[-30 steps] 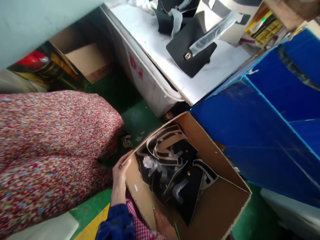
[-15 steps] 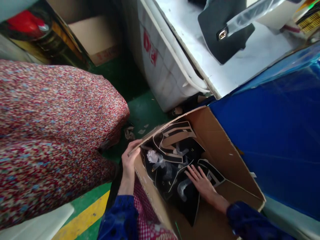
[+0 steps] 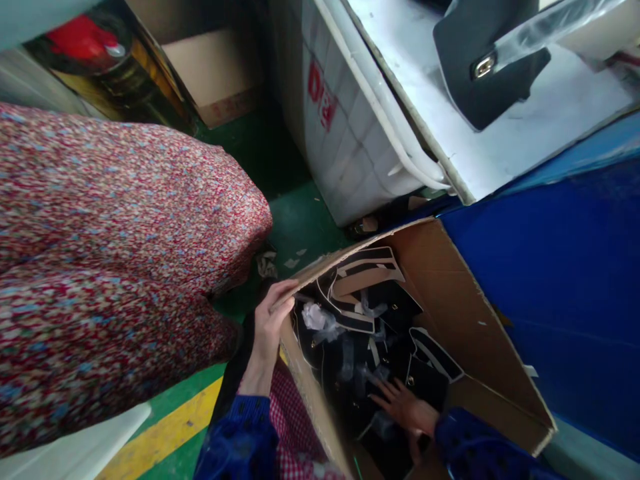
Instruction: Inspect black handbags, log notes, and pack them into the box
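Note:
A cardboard box (image 3: 465, 293) stands tilted in front of me, its top open. My left hand (image 3: 270, 323) is closed on the box's near-left corner, thumb inside and fingers over the rim. Inside lie black flat pieces (image 3: 400, 303) with small gold-coloured metal fittings, strips of clear plastic wrap (image 3: 347, 360) and a crumpled whitish wad (image 3: 314, 316). Some pieces show beige strips. Down among them, my right hand (image 3: 403, 403) has its fingers spread and rests on the black pieces; I see nothing gripped in it. Its underside is hidden.
A person in a speckled red garment (image 3: 125, 220) is close on the left. Behind the box stands a white plastic bin (image 3: 340, 120). On the white tabletop (image 3: 400, 60) lies a black piece (image 3: 480, 80) with a metal clasp. A blue surface (image 3: 550, 267) borders the right.
My right hand has moved deeper and nearer to me in the box, and the black pieces under it have shifted. My left hand keeps its hold on the corner. The view has shifted slightly.

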The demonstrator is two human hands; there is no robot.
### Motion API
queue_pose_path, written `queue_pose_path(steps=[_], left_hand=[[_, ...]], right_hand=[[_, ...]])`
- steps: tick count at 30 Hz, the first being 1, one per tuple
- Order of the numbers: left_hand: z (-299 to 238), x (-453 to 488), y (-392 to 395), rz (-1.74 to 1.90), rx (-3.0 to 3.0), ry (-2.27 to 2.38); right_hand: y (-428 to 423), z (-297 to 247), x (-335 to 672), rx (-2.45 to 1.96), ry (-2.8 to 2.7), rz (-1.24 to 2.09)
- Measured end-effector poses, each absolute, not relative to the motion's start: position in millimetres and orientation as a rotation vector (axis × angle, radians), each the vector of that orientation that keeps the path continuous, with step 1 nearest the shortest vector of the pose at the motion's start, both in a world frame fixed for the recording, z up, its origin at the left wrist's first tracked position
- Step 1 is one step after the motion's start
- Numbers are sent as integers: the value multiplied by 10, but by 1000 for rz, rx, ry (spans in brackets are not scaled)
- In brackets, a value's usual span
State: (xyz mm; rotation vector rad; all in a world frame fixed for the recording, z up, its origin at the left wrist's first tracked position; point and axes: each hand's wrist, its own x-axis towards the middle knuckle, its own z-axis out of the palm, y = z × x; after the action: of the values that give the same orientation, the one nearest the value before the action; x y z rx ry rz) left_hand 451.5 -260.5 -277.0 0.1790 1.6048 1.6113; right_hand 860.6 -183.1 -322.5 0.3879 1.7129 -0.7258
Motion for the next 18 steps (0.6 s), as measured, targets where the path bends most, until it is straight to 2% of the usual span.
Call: queue_pose_path(steps=[3, 8, 18], left_hand=[[-2759, 4519, -2594, 1625, 161, 1598], [-2730, 4534, -2586, 1616, 75, 1590], [-2730, 4546, -2566, 1607, 78, 1626]], right_hand=[[-1667, -3110, 8761, 229, 1605, -759], [-1445, -3275, 8756, 56, 1632, -792], [-1287, -3175, 8869, 136, 1972, -802]])
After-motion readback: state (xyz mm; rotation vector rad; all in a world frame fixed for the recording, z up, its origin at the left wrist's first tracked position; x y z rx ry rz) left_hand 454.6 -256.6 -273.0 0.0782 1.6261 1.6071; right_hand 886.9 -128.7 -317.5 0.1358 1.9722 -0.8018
